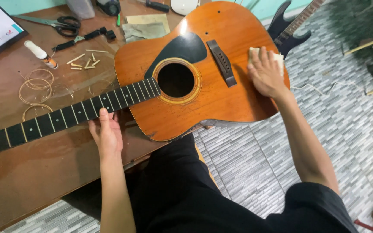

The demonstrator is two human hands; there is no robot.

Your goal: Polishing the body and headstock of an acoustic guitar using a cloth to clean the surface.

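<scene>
An orange acoustic guitar (pixel 186 108) without strings lies face up across the brown table (pixel 35 164), its body overhanging the table edge above my lap. My left hand (pixel 106 133) holds the dark neck (pixel 65 116) from below, near where it joins the body, thumb on the fretboard edge. My right hand (pixel 265 73) presses flat on a pale folded cloth (pixel 277 56) on the guitar top, right of the dark bridge (pixel 222 62). The round sound hole (pixel 176 80) and black pickguard (pixel 182 49) lie between my hands.
On the table behind the neck lie coiled strings (pixel 35 84), several pale bridge pins (pixel 84 61), a small white bottle (pixel 40 53), scissors (pixel 59 23), a black tool (pixel 85 38), folded sandpaper sheets (pixel 145 26). A dark electric guitar (pixel 288 30) rests right of the table. A white cable (pixel 368 97) crosses the tiled floor.
</scene>
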